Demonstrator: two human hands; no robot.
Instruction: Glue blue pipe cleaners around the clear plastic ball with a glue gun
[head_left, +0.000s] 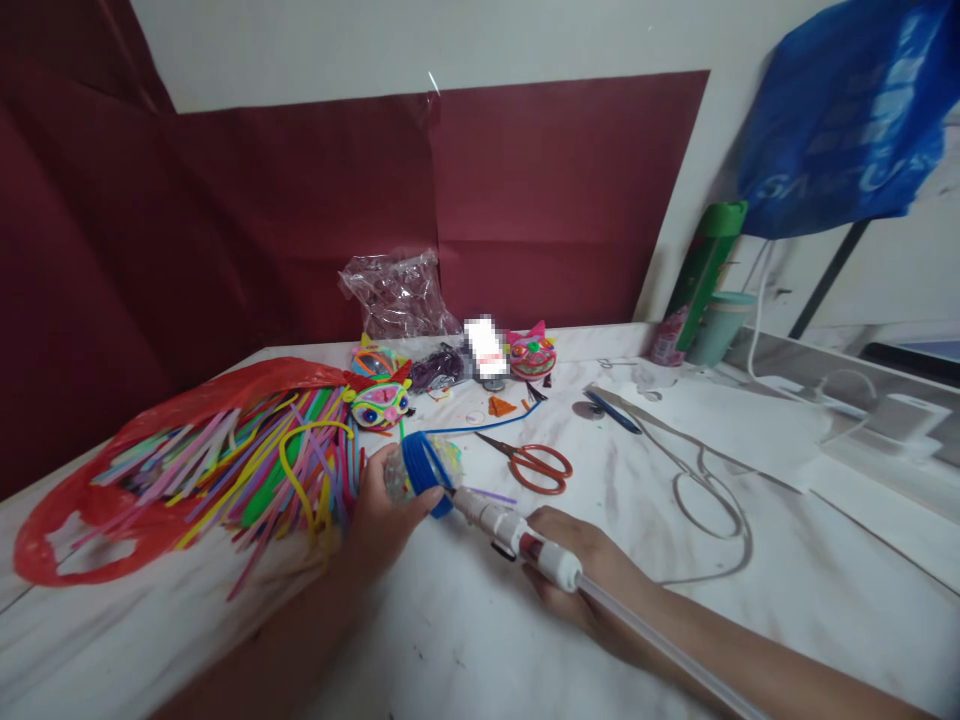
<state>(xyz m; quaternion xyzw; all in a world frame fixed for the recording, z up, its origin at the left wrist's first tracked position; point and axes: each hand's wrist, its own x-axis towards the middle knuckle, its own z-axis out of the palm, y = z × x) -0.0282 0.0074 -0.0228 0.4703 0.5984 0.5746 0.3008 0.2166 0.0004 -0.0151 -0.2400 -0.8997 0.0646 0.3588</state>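
Observation:
My left hand is closed around a small clear round piece with a blue band of what looks like pipe cleaner around it. My right hand grips a white glue gun, and a long translucent glue stick runs out of its rear end. The gun's nozzle reaches the blue band near my left thumb; whether it touches cannot be made out. Orange-handled scissors lie just beyond my hands. A blue pipe cleaner rests on the table behind the round piece.
Colourful pipe cleaners spill from a red plastic bag on the left. Decorated cat-like faces stand toward the back, one of them pink. Behind are crumpled clear wrap and a blurred phone. Tweezers, a cable and a green can are right.

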